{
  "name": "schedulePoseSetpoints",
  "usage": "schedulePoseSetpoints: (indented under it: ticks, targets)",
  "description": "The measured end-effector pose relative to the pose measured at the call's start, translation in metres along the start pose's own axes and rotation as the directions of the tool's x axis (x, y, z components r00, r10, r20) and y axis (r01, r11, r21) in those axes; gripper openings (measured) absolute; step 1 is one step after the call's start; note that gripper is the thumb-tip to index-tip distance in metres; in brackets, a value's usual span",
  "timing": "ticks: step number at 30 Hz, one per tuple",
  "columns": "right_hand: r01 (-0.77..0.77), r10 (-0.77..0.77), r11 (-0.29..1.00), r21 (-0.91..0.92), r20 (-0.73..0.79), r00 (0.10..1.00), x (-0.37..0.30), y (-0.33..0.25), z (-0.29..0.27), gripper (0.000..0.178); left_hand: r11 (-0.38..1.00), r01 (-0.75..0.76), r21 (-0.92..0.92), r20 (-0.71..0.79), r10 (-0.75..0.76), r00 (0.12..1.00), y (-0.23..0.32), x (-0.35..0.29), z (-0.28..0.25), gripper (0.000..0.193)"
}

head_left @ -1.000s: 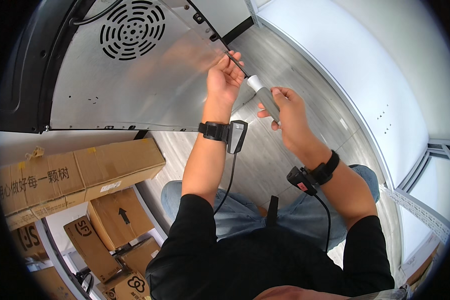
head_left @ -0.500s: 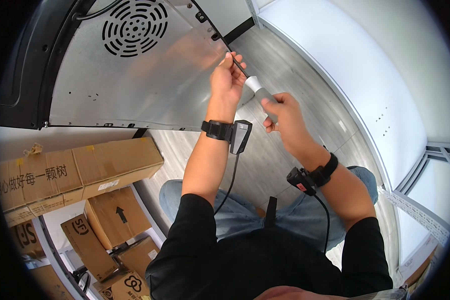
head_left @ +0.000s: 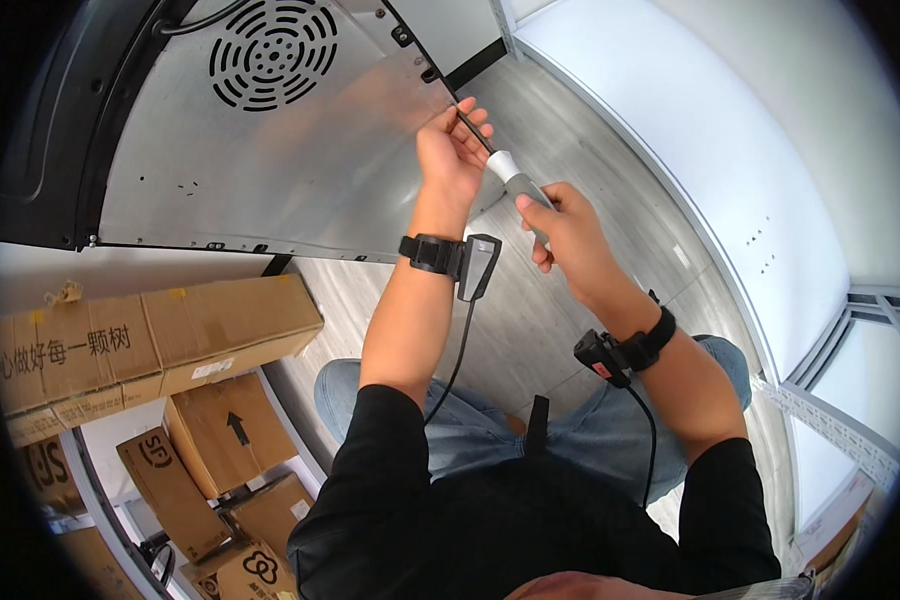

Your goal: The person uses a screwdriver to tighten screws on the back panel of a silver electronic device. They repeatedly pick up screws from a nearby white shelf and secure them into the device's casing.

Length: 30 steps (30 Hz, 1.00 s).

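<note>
My right hand grips the grey handle of a screwdriver with a white collar. Its thin dark shaft slants up and left to the edge of a large sheet-metal panel. Around that shaft my left hand is loosely curled, thumb on one side and fingers partly spread on the other. The tip meets the panel's edge beside my left fingertips, where the fastener cannot be made out. The panel has a round slotted vent and small holes along its edges.
Black casing borders the panel at the left. Cardboard boxes lie at the lower left, some on a shelf. White shelving curves along the right. Cables hang from devices strapped to both wrists. Grey wood-look floor lies beneath.
My left fingers have loosened and spread slightly around the shaft. My right hand keeps its grip on the handle, with only a small shift. The view has moved slightly.
</note>
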State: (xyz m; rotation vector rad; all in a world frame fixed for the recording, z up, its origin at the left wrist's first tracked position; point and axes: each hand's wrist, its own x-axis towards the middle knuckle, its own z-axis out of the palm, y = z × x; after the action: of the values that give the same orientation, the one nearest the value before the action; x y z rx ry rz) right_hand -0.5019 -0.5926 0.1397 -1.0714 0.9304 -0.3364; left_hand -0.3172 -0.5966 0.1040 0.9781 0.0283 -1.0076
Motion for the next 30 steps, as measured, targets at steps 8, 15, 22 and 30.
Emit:
schedulePoseSetpoints:
  ticks: [8, 15, 22, 30]
  targets:
    - [-0.035, 0.030, 0.996, 0.082, 0.067, 0.997, 0.003, 0.002, -0.009, 0.038, 1.000, 0.005, -0.017, -0.044, -0.006, 0.999, 0.000, 0.007, 0.005, 0.026]
    - [-0.095, 0.078, 0.984, 0.152, 0.117, 0.990, -0.005, -0.002, -0.014, 0.035, 1.000, -0.017, -0.021, -0.072, 0.016, 0.997, -0.001, 0.005, 0.006, 0.025]
    - [-0.072, 0.061, 0.991, 0.117, 0.090, 0.994, -0.008, 0.002, -0.025, 0.031, 1.000, -0.024, -0.005, -0.036, 0.024, 0.999, -0.009, 0.003, 0.002, 0.024]
    - [0.005, -0.010, 0.992, -0.127, -0.043, 0.999, -0.008, -0.019, -0.042, 0.047, 0.999, 0.017, -0.037, 0.074, -0.015, 0.997, -0.031, -0.007, -0.006, 0.020]
